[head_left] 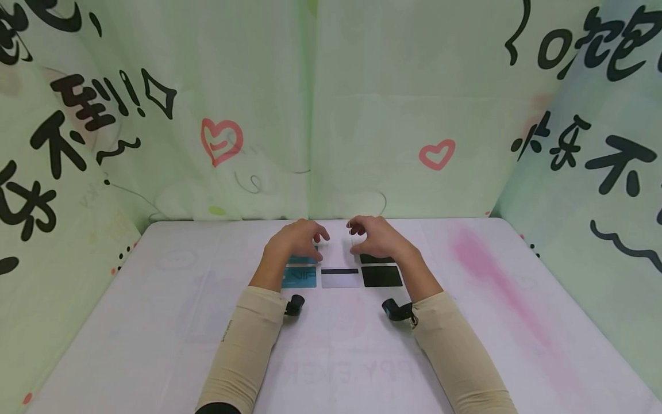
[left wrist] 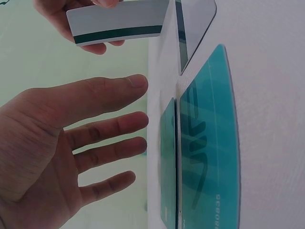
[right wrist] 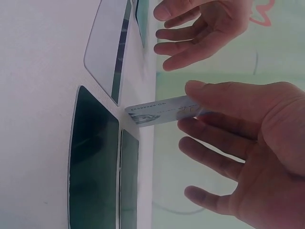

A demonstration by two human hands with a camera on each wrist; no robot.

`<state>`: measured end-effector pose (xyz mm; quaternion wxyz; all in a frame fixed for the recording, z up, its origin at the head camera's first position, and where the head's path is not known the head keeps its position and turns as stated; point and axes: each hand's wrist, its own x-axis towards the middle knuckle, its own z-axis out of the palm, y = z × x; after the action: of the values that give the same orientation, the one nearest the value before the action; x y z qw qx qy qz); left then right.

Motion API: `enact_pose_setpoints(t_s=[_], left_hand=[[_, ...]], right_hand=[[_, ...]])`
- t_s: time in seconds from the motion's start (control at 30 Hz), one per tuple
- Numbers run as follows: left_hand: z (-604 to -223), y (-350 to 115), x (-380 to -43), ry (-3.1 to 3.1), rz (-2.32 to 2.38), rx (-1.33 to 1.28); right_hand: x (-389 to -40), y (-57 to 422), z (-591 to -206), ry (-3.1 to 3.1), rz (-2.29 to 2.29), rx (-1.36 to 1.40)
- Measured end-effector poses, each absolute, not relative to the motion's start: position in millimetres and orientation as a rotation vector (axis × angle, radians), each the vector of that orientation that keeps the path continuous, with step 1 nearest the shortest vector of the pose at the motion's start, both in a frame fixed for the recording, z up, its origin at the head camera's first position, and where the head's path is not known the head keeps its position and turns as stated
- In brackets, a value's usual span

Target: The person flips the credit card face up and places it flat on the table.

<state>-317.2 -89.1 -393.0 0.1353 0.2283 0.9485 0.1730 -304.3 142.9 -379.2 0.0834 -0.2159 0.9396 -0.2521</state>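
My right hand (head_left: 380, 237) pinches a thin white card (right wrist: 159, 112) between thumb and index finger, its other fingers spread loosely. One face of that card is printed; the left wrist view shows a dark stripe on the other. Its lower edge is close to the table; whether it touches I cannot tell. My left hand (head_left: 301, 237) hovers above two blue cards (head_left: 299, 277), fingers apart and holding nothing. Between the hands lies a white card with a black stripe (head_left: 340, 279). Two dark cards (head_left: 381, 276) lie below my right hand, the farther one partly hidden.
All the cards rest on a pale tabletop (head_left: 331, 345) with a pink smear to the right. A light green curtain (head_left: 362, 115) with drawn hearts and black writing stands behind the table and along both sides. Black wrist cameras (head_left: 397, 310) sit at the sleeve cuffs.
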Motion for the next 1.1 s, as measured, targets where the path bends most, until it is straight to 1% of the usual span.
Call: enact_pose_setpoints(t_s=[1.1], left_hand=[[-388.7, -89.2, -314.2, 2.743, 0.517, 0.637]], right_hand=[[-307.4, 142.8, -386.0, 2.780, -0.759, -0.643]])
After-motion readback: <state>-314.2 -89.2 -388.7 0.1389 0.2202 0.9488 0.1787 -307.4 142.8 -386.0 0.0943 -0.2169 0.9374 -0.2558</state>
